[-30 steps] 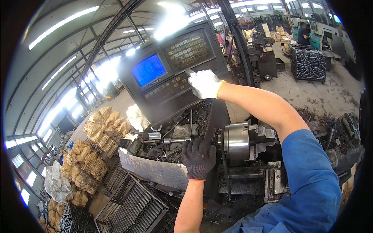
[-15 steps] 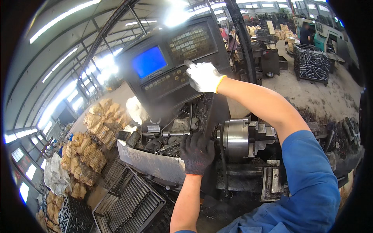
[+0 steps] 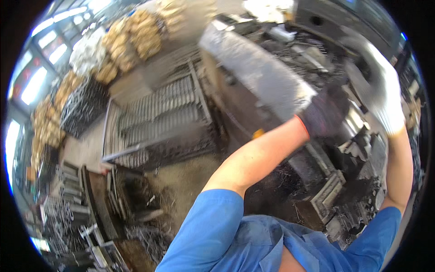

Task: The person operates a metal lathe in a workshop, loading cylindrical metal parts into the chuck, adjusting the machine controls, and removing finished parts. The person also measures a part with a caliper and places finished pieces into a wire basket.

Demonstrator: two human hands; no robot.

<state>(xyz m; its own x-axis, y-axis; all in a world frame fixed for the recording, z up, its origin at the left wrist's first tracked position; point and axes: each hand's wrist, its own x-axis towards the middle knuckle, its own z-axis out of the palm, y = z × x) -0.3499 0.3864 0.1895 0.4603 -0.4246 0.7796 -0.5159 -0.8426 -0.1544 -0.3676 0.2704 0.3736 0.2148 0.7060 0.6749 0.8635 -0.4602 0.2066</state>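
Note:
My left hand [image 3: 324, 112], in a dark knitted glove with a red cuff, is over the front of the lathe beside its shiny metal chuck [image 3: 355, 121]. Motion smears its fingers, and whether it touches the chuck cannot be made out. My right hand [image 3: 379, 86], in a white glove, is raised just beyond the left one, near the dark lower part of the control panel [image 3: 349, 25]. Its fingers are blurred too, and no held thing shows clearly in either hand. Behind the hands lies a ledge of dark chips and metal parts [image 3: 308, 56].
A pale, worn machine guard [image 3: 253, 63] juts out left of my hands. Further left stands a metal crate [image 3: 106, 136] filled with rows of rods [image 3: 158, 111]. Tan sacks [image 3: 136, 34] are stacked behind it. More metal parts [image 3: 68, 199] lie at the lower left.
My view has swung down and left, so the screen and keypad are out of sight. My right hand has left the panel's keys and come close to my left hand, which is now nearer the chuck.

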